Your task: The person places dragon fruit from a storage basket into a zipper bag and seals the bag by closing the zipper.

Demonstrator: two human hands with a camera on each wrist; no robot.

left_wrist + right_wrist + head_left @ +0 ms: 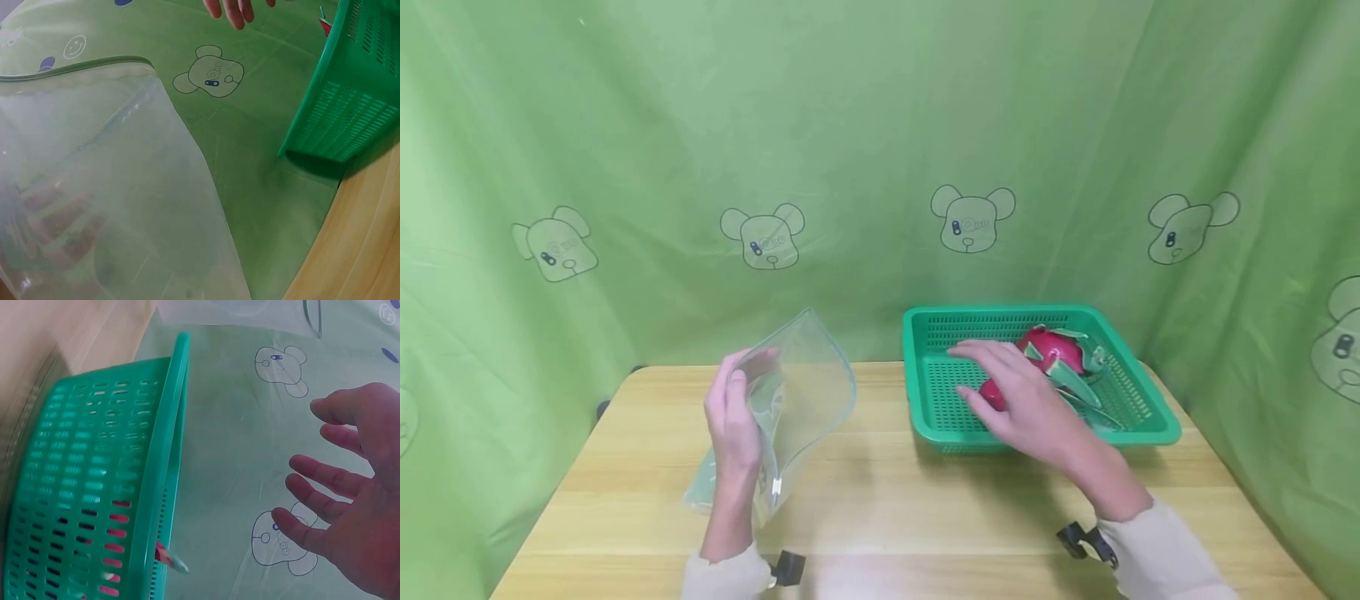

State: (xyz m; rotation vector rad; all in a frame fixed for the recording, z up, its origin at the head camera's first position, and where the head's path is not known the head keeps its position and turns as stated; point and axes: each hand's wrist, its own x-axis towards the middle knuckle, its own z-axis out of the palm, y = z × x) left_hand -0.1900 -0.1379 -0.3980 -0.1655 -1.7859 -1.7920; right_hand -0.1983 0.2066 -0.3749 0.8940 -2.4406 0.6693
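A clear plastic zip bag (816, 379) hangs from my left hand (733, 425), its white slider (777, 485) low on the zip edge. Through the film in the left wrist view, the left fingers (65, 225) show blurred. My right hand (1030, 404) hovers over the green basket (1045, 437), fingers apart and holding nothing; the right wrist view shows the same spread hand (362, 506). Inside the basket lies a pink-red dragon fruit (1058, 348) with green scales. Another red piece (992, 394) peeks out under the right hand, mostly hidden.
The basket stands at the right back of a wooden table (880, 533). Behind and on both sides hangs a green curtain (865, 125) with bear-head prints. Another flat, pale green plastic piece (702, 483) lies beside the left wrist. Black wrist mounts (788, 568) sit on both sleeves.
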